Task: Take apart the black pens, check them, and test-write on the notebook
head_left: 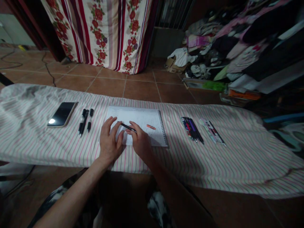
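Observation:
A spiral notebook (142, 114) with writing on its page lies on the striped cloth, its coil on the right side. My left hand (110, 139) rests over the page's left part with fingers spread, the index fingertip close to one end of a black pen (127, 127). Whether that finger touches the pen, I cannot tell. My right hand (141, 139) grips the pen's other end between its fingers, and the pen slants above the page. Right of it, a small orange strip-like object (151, 127) lies on the paper.
A phone (62, 114) and several black pens (83, 123) lie on the left. On the right are a bunch of dark pens (192, 129) and a group of lighter pens (212, 131). All rest on the striped cloth (175, 161). Beyond hang a floral curtain (114, 34) and piled clothes (213, 47).

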Demonstrator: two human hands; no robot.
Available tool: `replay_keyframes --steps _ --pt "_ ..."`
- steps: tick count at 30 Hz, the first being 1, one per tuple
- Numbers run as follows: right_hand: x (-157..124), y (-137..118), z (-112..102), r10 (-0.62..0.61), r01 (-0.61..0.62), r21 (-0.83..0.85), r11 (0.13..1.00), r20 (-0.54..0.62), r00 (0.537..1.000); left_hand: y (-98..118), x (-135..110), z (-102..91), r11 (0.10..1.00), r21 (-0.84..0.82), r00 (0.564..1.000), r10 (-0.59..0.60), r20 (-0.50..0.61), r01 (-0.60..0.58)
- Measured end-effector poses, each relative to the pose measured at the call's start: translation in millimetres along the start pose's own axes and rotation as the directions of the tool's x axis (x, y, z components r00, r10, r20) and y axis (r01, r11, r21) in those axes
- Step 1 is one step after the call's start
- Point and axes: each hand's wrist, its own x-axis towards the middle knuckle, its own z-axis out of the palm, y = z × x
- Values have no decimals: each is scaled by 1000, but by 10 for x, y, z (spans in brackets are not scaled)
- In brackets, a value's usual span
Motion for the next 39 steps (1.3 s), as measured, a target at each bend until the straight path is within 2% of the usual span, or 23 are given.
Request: replay_keyframes --steps 2,3,4,5,7,9,10,12,15,18,23,25,27,29,31,35,39 --pt "15 10 -9 72 -69 63 996 -38 997 62 -27 6 961 -160 971 -236 -39 227" --pt "21 21 -11 92 -88 87 992 -49 995 87 -39 20 892 -277 930 -368 11 357" --pt "25 33 -11 104 -98 104 990 -54 993 108 -47 40 781 -399 870 -483 101 480" --pt "27 41 -10 112 -105 112 988 -54 992 124 -48 64 632 -511 799 -560 217 582" --pt "24 39 -6 111 -106 96 990 -45 993 146 -27 110 287 -660 668 -601 440 694" --pt "16 13 -1 96 -95 43 995 -30 995 155 18 142 9 -692 573 -569 590 721" --pt "11 -5 2 86 -85 11 996 -21 996 155 42 150 -83 -693 546 -552 631 716" --pt "4 -39 7 57 -57 -44 997 -2 998 151 81 158 -185 -690 522 -526 671 700" --pt "0 -66 13 -2 4 -90 996 19 1000 146 102 163 -213 -701 528 -521 670 680" --pt "-7 -85 6 -44 45 -124 991 16 999 152 105 157 -234 -699 514 -530 674 675" --pt "-22 -118 -19 -28 24 -123 992 -29 999 179 156 105 -303 -663 431 -566 703 684" --pt "-14 -100 -15 3 -5 -45 999 -38 999 182 182 88 -318 -653 400 -584 706 687" --pt "5 -66 -5 84 -85 137 987 15 996 170 202 79 -334 -651 381 -598 705 681" --pt "26 -39 -1 160 -185 332 925 102 982 142 217 70 -363 -654 363 -608 706 664" --pt "39 -32 -17 193 -248 455 855 166 967 104 231 53 -394 -657 346 -616 708 643" --pt "24 -66 -92 177 -257 535 805 196 964 32 265 -5 -426 -652 302 -639 708 628" --pt "-6 -83 -113 209 -279 546 790 188 960 1 282 -36 -418 -655 297 -649 700 630"
